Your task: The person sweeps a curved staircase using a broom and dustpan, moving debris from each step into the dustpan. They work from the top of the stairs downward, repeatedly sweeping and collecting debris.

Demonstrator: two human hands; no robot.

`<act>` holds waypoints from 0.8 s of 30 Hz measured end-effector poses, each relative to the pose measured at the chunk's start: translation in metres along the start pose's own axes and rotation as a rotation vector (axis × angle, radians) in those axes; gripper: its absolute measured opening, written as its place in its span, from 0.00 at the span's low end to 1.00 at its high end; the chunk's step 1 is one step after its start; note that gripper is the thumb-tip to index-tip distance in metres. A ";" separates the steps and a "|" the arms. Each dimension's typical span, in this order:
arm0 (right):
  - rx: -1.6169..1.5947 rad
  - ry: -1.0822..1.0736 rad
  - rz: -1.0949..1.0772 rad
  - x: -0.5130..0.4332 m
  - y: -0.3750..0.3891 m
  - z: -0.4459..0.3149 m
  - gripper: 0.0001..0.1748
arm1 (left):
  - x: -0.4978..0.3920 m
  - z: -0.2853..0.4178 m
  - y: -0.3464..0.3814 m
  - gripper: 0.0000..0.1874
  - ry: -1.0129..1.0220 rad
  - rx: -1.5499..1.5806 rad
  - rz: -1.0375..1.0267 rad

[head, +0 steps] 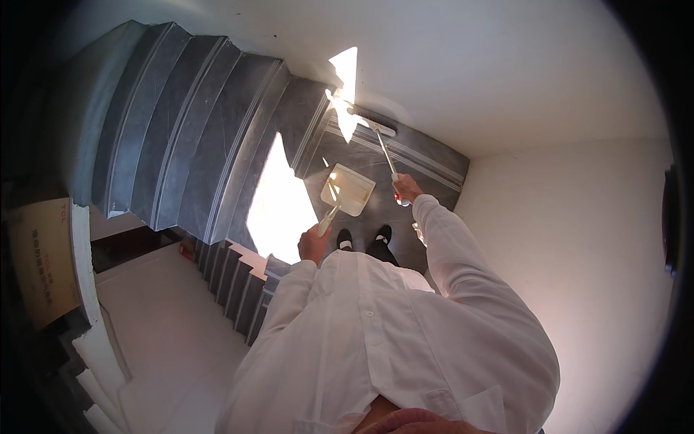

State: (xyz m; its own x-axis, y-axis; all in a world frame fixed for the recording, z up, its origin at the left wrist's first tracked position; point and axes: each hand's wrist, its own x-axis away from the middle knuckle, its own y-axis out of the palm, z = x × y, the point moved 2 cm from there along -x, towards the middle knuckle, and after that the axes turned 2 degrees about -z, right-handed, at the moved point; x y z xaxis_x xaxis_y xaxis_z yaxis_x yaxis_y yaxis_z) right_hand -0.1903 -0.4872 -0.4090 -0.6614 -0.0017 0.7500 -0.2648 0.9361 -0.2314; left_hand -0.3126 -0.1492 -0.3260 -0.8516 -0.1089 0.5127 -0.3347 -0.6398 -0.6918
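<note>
My right hand [406, 189] grips the pale handle of a long-handled broom [386, 152]. Its wide head [374, 123] with dark bristles lies by the foot of the white wall, partly in a bright sun patch. In my left hand [313, 244] is the upright handle of a cream plastic dustpan [355, 190]. The pan lies in front of my feet on the grey landing [387, 217], apart from the broom head. Whether any dirt lies in the pan is too washed out to tell.
Grey stairs [217, 135] with striped nosings rise at the left. Another flight [233, 287] descends at the lower left. Strong sunlight [282, 211] glares across the landing's left side. A white wall [553, 228] bounds the right. A printed cardboard box [43, 260] stands far left.
</note>
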 end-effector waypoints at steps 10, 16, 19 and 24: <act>-0.116 0.217 -0.333 0.134 -0.007 0.077 0.12 | -0.001 0.004 0.000 0.20 -0.036 0.029 0.005; -0.111 0.195 -0.218 0.198 -0.033 0.022 0.23 | 0.003 0.000 0.005 0.20 -0.027 0.023 0.018; -0.056 0.108 -0.118 0.148 -0.024 -0.001 0.23 | 0.003 0.004 0.001 0.20 -0.025 0.031 0.007; 0.183 -0.189 0.031 -0.003 -0.002 0.003 0.11 | 0.004 0.008 -0.005 0.20 0.020 0.054 0.019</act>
State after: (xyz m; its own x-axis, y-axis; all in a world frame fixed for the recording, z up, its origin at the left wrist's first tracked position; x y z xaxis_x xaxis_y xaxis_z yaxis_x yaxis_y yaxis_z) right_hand -0.1907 -0.4898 -0.4127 -0.7861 -0.0557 0.6155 -0.3532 0.8577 -0.3735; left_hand -0.3111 -0.1523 -0.3168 -0.8655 -0.1064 0.4894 -0.2968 -0.6781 -0.6723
